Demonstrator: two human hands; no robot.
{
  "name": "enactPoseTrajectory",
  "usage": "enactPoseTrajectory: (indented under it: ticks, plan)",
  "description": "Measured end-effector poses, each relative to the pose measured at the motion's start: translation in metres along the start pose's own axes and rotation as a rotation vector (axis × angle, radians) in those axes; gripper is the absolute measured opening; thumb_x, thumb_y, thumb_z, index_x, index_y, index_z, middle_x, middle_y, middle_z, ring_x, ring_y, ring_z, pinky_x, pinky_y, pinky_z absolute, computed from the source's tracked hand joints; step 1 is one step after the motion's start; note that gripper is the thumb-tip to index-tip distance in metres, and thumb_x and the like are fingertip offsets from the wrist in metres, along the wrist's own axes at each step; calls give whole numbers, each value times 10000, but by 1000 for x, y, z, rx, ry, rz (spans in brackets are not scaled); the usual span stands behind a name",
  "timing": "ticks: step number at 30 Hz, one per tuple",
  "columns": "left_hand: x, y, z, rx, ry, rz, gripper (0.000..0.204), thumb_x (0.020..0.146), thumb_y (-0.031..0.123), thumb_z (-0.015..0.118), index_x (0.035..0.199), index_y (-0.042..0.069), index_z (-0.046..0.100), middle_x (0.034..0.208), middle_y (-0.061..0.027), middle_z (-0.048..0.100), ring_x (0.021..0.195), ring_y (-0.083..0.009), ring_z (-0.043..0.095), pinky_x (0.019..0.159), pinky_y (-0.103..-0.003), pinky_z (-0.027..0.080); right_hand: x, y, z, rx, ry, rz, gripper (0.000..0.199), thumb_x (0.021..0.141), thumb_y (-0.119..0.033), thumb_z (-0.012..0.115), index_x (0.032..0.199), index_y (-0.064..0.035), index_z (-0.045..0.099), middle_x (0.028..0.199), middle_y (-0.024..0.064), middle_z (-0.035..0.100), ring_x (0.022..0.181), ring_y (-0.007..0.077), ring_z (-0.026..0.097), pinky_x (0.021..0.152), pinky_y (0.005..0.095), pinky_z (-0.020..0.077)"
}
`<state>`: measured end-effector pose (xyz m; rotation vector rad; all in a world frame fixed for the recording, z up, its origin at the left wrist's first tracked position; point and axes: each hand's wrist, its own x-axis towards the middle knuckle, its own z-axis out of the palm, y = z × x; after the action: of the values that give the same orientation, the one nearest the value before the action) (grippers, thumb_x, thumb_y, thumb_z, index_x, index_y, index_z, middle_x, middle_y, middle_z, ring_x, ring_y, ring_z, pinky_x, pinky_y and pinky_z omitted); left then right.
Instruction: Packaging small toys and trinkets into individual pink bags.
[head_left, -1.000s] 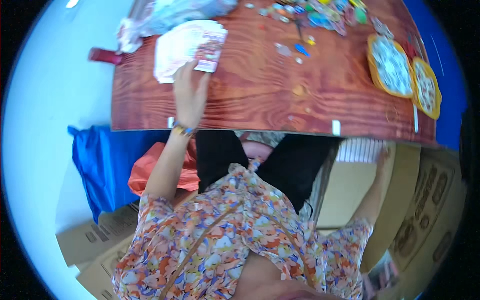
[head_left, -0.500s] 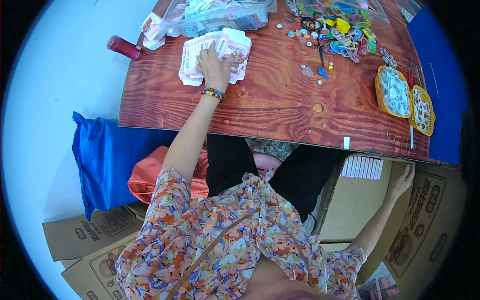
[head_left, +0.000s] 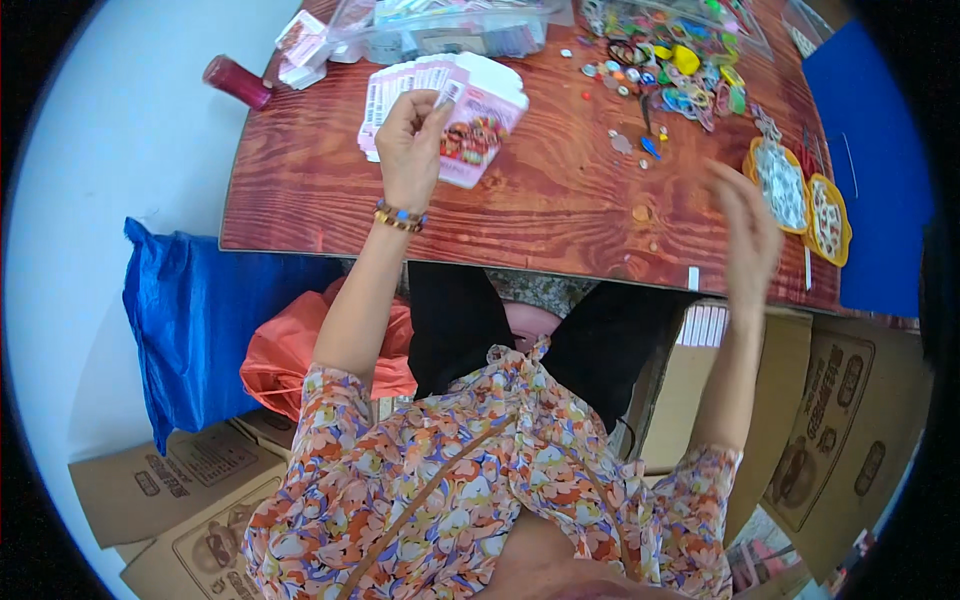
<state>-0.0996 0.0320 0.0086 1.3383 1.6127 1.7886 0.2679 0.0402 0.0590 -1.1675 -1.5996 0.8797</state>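
Observation:
A flat, unfolded pink carton point(head_left: 475, 130) with a food picture is pinched in my left hand point(head_left: 411, 140), lifted off the table toward me. Behind it, a fanned stack of the same flat pink cartons point(head_left: 378, 98) lies on the wood. My right hand point(head_left: 748, 225) is over the right front part of the table, blurred by motion, its fingers stretched out with nothing seen in them. Nearest to that hand is a yellow basket of small clear packets point(head_left: 782, 188), with a second yellow basket of small printed pieces point(head_left: 826, 222) beside it.
At the back stands a clear plastic tub point(head_left: 470, 35) of packets. Colourful bands and trinkets point(head_left: 690, 85) are spread at the back right. A dark red jar point(head_left: 237, 82) lies at the left edge. Below the right front edge sits an open cardboard box point(head_left: 680, 400) with cartons in it.
My left hand has picked a flat carton off the stack and raised it. My right hand has left the cardboard box's rim and come up over the table.

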Motion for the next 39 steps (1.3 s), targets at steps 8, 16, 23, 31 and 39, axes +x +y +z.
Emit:
enactPoseTrajectory:
  ticks: [8, 16, 23, 31, 39]
  plan:
    - [-65, 47, 30, 20, -246, -61, 121, 924, 26, 645, 1038, 2, 677, 819, -33, 656, 722, -90, 598, 643, -231, 474, 41, -11, 92, 287, -679, 92, 167, 966, -132, 620, 1056, 0, 669, 862, -23, 652, 786, 18, 563, 674, 214, 454]
    - [-83, 47, 44, 707, -417, 463, 924, 665, 346, 873, 1399, -11, 442, 1211, -159, 553, 1102, -328, 555, 927, -445, 452, 27, 10, 87, 21, -452, -3, 142, 975, -123, 611, 1015, -1, 671, 788, -55, 619, 693, -7, 523, 593, 188, 411]
    - [-82, 52, 53, 516, -392, 309, 709, 674, 244, 870, 1247, 0, 531, 1038, -150, 595, 921, -315, 618, 766, -409, 526, 14, 9, 78, 271, -282, 150, 223, 972, -132, 617, 1152, -1, 614, 1029, 44, 672, 933, 86, 634, 764, 205, 498]
    - [-97, 55, 71, 421, -309, 159, 612, 705, 234, 859, 1189, -6, 570, 996, -148, 629, 888, -307, 640, 759, -399, 526, -46, 17, 111, 335, -34, 46, 403, 930, 34, 627, 1303, 26, 474, 1188, 137, 628, 1073, 175, 637, 923, 305, 532]
    - [-93, 60, 55, -88, -477, -244, 406, 844, 84, 758, 1220, 23, 616, 957, -114, 721, 878, -167, 718, 751, -304, 575, -26, 29, 83, 467, -207, 46, 268, 953, -7, 627, 1217, 33, 601, 1084, 81, 678, 997, 116, 649, 860, 241, 524]
